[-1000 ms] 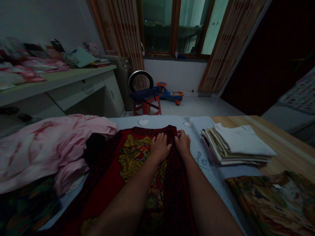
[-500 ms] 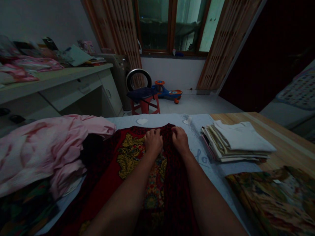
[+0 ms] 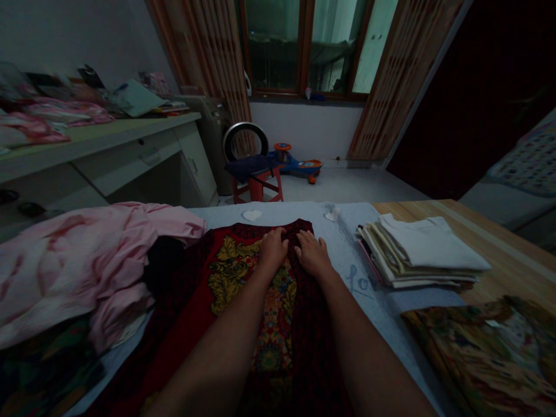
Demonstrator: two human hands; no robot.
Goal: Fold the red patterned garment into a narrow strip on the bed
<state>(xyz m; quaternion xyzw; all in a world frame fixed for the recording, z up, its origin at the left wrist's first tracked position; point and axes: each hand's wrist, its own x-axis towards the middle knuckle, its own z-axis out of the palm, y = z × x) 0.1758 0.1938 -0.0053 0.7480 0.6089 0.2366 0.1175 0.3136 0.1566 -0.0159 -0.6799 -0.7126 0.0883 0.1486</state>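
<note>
Right grip point(image 3: 313, 255) on garment point(image 3: 230, 278), near "Lo" point(image 3: 359, 282)

The garment point(image 3: 191, 324) is dark red, with yellow leaf pattern and black-mottled borders. The cover point(image 3: 343, 249) is light blue; the cloth point(image 3: 87, 255) at left, pale pink.

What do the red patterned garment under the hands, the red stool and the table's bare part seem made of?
Garment: soft, matte fabric, judging by its limp drape; fibre unclear.
Stool: probably smooth moulded plastic, from its even red colour.
Table: smooth wood or wood-look laminate, from its long pale stripes; I cannot tell which.
</note>
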